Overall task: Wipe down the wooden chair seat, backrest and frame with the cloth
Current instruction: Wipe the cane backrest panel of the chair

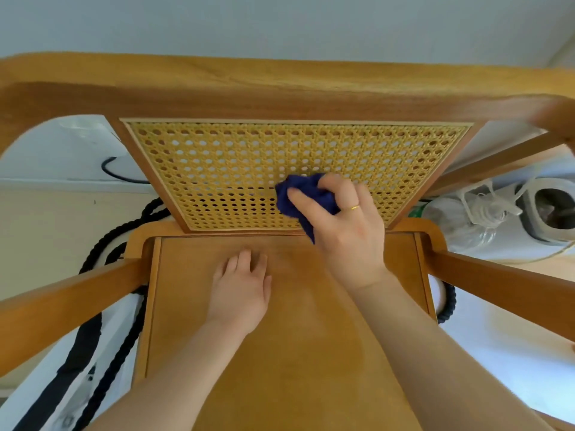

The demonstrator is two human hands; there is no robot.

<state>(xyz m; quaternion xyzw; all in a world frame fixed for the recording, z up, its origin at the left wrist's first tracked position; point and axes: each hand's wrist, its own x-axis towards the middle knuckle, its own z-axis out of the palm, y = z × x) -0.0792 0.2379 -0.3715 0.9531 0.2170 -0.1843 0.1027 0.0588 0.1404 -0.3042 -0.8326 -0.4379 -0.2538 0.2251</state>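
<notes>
Pale wall and floor are showing behind a honey-coloured wooden chair [292, 337], its backrest [249, 169] a woven cane panel in a wood frame. The right hand [342, 225] is gripping a bunched dark blue cloth [303, 197], pressing it against the cane's lower right. The left hand [241, 293] is resting flat, fingers straight, on the smooth seat.

The pale floor [56, 231] carries the wooden chair [289, 353]; black braided cords [102, 259] at nine o'clock, plastic bags [466, 219] at three.

smooth wooden seat [280, 353], woven cane backrest [217, 169], cloth [298, 194]
</notes>
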